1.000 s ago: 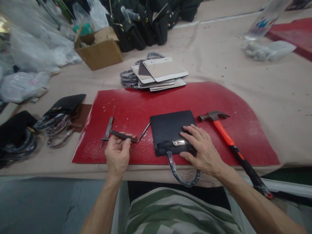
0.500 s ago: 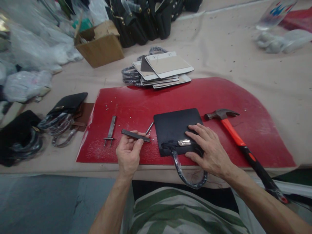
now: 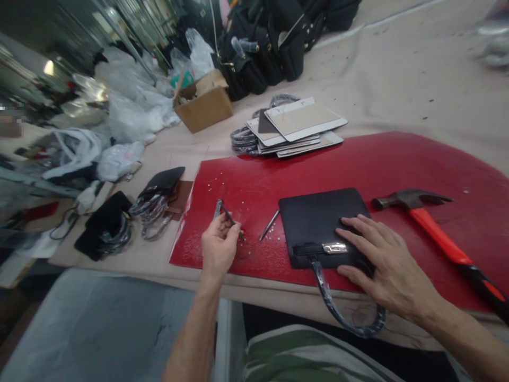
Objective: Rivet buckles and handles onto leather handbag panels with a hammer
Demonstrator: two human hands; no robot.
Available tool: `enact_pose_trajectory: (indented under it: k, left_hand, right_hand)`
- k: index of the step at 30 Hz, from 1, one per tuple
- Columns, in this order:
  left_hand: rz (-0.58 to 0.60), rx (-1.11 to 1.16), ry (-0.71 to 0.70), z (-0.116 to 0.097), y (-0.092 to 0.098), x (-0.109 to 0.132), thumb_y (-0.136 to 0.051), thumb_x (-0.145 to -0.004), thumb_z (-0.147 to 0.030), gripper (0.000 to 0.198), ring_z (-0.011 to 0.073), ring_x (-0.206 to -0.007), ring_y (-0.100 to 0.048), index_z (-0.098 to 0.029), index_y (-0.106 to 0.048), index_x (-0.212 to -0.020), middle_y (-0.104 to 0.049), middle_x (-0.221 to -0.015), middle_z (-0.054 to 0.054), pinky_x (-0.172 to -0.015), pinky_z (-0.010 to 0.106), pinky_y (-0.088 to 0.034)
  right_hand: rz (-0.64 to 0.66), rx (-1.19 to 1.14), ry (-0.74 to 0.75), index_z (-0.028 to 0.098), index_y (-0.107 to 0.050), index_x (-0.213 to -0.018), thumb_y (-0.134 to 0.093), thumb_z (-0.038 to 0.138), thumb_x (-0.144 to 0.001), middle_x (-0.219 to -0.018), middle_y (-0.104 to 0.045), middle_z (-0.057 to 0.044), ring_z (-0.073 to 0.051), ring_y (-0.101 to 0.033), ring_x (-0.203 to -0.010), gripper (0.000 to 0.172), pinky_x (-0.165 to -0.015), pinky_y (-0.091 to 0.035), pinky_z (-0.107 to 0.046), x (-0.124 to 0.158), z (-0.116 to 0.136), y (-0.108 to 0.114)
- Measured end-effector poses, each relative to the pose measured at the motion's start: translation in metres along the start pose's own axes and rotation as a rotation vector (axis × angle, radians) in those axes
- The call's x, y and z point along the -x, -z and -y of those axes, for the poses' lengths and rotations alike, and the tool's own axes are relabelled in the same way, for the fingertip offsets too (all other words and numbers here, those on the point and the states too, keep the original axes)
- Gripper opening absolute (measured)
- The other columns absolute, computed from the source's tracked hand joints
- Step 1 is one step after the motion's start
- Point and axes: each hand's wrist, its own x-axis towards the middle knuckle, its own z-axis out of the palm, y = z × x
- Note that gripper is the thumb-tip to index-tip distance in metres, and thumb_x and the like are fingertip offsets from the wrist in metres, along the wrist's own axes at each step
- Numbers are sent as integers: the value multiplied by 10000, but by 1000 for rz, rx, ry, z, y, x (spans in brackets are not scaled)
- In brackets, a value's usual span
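My left hand (image 3: 219,245) is closed on a dark flat metal bar (image 3: 228,213), held at a slant over the red mat. Just behind it lies a pronged metal tool (image 3: 217,208), now mostly hidden by the hand. My right hand (image 3: 377,257) rests with spread fingers on the right part of a black leather panel (image 3: 320,217). This panel has a strap with a silver clasp (image 3: 334,248) and a plastic-wrapped handle (image 3: 338,313) hanging over the table edge. A thin metal rod (image 3: 269,225) lies between the hands, beside small pale bits.
A claw hammer (image 3: 423,217) with an orange and black handle lies right of the panel on the red mat (image 3: 254,178). Behind stand stacked panels (image 3: 306,119) and a cardboard box (image 3: 207,109). Black pieces with wrapped handles (image 3: 115,223) lie at left.
The view has swung left. My left hand has moved left to the pronged tool, and the bar in it has turned steeper. My right hand stays on the panel.
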Motion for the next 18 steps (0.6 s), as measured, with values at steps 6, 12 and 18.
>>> enact_pose_trajectory:
  k: [6, 12, 18]
  left_hand:
    - [89, -711, -177, -12, -9, -20, -585, -874, -170, 227, 252, -841, -700, -163, -685, -1078, -723, -938, 115, -781, 365, -551]
    - [-16, -1117, -166, -16, 3, -22, -527, -957, -273, 214, 286, -951, -667, -157, -680, -1053, -671, -1035, 151, -802, 364, -506]
    - [264, -1193, 113, -3, 52, -65, -665, -830, -496, 334, 269, -821, -668, -167, -675, -878, -704, -867, 104, -695, 324, -460]
  right_hand:
    - [-54, 45, 65, 217, -545, -1341, -456, 603, -956, -1447, -512, -150, -421, -475, -1310, 553, -1022, -415, -653, -1, -4, -3]
    - [-91, 58, 100, 214, -558, -1337, -464, 600, -944, -1424, -529, -161, -447, -502, -1268, 559, -967, -435, -668, -3, -9, -7]
    - [-38, 32, 52, 180, -559, -1332, -500, 551, -948, -1446, -503, -159, -415, -443, -1335, 538, -1046, -399, -648, -1, -3, -2]
